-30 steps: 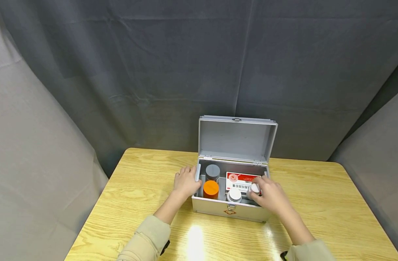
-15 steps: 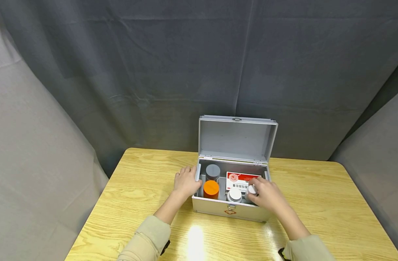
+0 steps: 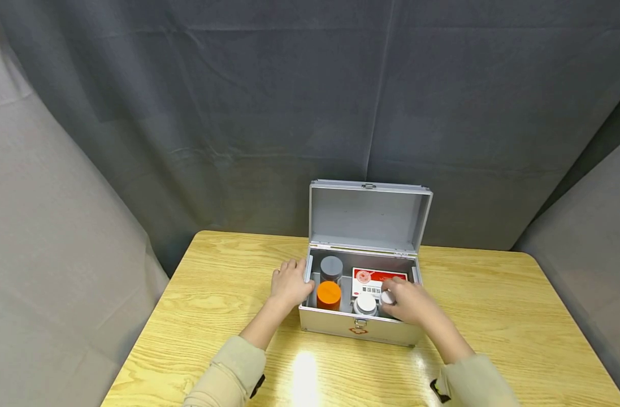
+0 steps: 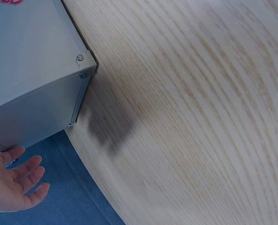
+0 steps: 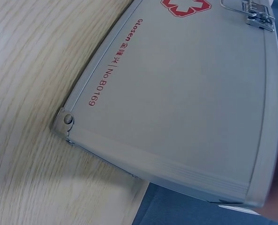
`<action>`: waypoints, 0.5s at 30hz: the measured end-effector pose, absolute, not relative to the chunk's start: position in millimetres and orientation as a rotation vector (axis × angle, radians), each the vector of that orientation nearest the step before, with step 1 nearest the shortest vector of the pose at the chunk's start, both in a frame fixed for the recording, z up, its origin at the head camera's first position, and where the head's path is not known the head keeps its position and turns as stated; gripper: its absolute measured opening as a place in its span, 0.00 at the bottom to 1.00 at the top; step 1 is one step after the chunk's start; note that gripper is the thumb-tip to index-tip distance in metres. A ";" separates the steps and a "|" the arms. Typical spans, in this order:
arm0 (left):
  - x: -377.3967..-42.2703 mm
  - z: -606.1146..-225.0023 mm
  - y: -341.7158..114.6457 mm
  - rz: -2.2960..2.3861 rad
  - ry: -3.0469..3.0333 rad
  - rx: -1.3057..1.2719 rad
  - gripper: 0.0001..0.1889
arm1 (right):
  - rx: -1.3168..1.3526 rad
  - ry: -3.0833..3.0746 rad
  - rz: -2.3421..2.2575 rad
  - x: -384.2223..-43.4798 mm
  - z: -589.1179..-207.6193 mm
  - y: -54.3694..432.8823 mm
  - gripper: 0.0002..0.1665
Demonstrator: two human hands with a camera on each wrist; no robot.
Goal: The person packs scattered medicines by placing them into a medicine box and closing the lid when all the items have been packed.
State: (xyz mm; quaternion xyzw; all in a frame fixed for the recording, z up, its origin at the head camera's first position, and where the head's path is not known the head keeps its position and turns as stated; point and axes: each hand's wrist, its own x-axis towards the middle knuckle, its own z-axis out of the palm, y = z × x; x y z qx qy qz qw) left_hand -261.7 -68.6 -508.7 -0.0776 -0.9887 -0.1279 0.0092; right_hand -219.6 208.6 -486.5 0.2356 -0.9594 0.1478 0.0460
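Note:
A silver first-aid box [image 3: 335, 328] stands with its lid up on the wooden table. My left hand [image 3: 291, 284] holds its left rim, thumb over the edge and fingers along the outside wall. In the left wrist view several fingers [image 4: 32, 178] are spread beside that wall. Inside the box, at the front right, my right hand [image 3: 410, 302] grips a white-capped bottle [image 3: 387, 298], most of its body hidden. Close to its left is another white-capped bottle [image 3: 365, 304]. Behind them lies a red and white medicine box [image 3: 371, 280].
An orange-lidded jar [image 3: 329, 295] and a grey-lidded jar [image 3: 332, 267] stand in the left part of the box. The raised lid [image 3: 369, 217] stands at the back, before a dark grey curtain [image 3: 269, 113]. Wooden table [image 3: 493, 316] extends on both sides.
My right hand has moved left and inward with the white-capped bottle, bringing it close to the other white-capped bottle. My left hand has stayed on the rim.

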 end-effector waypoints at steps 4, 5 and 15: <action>-261.6 -509.2 -68.0 -0.399 -3.091 -0.239 0.34 | 0.744 -2.931 0.450 -221.1 -489.6 208.6 0.11; -261.8 -509.4 -67.8 -0.399 -3.091 -0.238 0.34 | 0.749 -2.934 0.452 -221.3 -490.4 208.7 0.11; -261.9 -508.2 -68.5 -0.399 -3.094 -0.241 0.34 | 0.788 -2.985 0.430 -225.2 -493.1 207.4 0.09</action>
